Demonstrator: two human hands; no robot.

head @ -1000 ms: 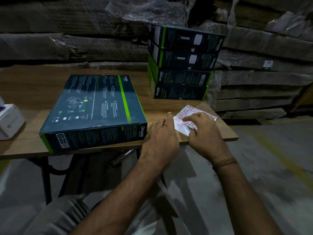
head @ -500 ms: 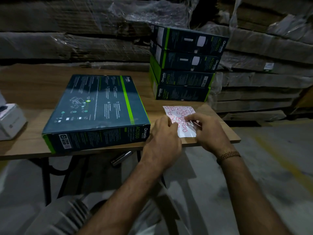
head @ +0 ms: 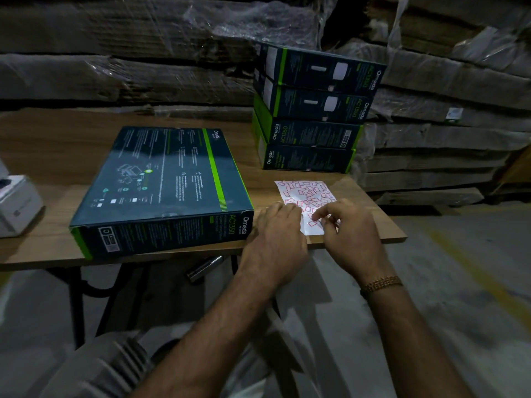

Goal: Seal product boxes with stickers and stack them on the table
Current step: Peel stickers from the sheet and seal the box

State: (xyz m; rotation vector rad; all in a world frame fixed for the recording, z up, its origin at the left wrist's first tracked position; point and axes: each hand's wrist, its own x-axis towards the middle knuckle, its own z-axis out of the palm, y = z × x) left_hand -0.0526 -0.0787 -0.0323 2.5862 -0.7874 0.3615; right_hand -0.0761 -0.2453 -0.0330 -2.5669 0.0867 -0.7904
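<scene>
Table [head: 71, 156]: wood-grain top, matt. Product box [head: 169, 179], left of the fingers: printed cardboard, slight sheen. Sticker sheet [head: 304, 193], under the fingertips: white paper, smooth. Background stacks [head: 129, 67]: rough cardboard under glossy plastic wrap.

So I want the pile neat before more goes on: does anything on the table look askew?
Yes: the stack of boxes at the back is uneven. Its top two boxes sit twisted and shifted right, overhanging the two below. The flat box in front lies flat on the table.
</scene>
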